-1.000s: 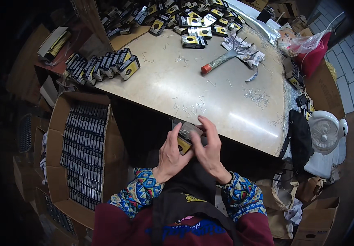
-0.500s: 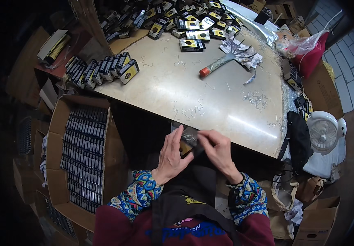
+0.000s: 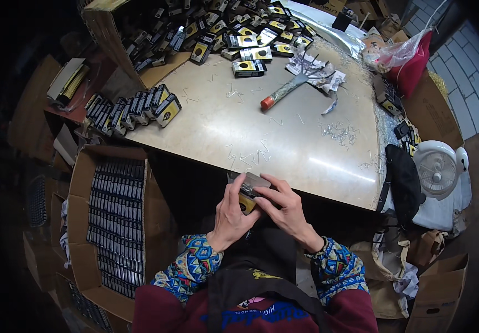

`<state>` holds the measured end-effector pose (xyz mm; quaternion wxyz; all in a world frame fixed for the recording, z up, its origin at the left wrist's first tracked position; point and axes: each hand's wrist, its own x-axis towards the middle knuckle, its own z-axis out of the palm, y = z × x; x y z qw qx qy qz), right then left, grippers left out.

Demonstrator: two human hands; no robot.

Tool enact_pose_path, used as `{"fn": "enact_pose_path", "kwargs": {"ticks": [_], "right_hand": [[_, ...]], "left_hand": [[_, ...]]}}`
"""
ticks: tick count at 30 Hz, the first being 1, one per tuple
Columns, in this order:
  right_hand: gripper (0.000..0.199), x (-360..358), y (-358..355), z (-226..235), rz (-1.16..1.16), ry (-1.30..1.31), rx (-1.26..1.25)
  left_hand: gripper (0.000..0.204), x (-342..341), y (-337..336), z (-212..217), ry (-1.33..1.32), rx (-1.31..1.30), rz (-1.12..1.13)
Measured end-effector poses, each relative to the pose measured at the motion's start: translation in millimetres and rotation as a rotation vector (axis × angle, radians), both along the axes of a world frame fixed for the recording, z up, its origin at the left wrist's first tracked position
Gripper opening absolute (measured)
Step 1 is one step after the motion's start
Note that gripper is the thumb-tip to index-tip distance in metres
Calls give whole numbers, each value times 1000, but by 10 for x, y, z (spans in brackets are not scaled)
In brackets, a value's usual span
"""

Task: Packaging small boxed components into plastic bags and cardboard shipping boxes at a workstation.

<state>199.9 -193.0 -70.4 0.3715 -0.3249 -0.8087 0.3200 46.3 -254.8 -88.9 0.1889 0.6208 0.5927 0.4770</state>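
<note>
At the table's near edge, I hold a small black-and-yellow cardboard box (image 3: 246, 203) with its top open and its grey flap (image 3: 258, 180) raised. Thin, shiny wire-like pieces show in its mouth. My left hand (image 3: 232, 212) is closed around the box's left side, fingers at the back and thumb in front. The fingers of my right hand (image 3: 285, 203) press at the opening and the box's right side; its fingertips partly cover the contents. Beyond the box, loose thin wire pieces (image 3: 250, 155) lie scattered on the table (image 3: 206, 130).
Similar small boxes (image 3: 250, 68) are heaped at the back, with a leaning row (image 3: 145, 105) at left. A carton (image 3: 76, 222) of packed boxes stands left of me. A red-ended tool (image 3: 284, 93) lies on the table. At right are a white fan (image 3: 435, 169) and black cloth (image 3: 403, 180).
My right hand has moved from just right of the box onto its opening, fingers now against it. The flap shows more plainly. The whole view has shifted slightly.
</note>
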Motion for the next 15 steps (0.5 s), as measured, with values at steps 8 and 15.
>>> {"fn": "enact_pose_path", "kwargs": {"ticks": [8, 15], "right_hand": [[28, -150, -141, -72, -31, 175, -127], [20, -255, -278, 92, -234, 262, -515]], "left_hand": [[70, 33, -23, 20, 61, -89, 90], [66, 42, -54, 17, 96, -186, 93]]}}
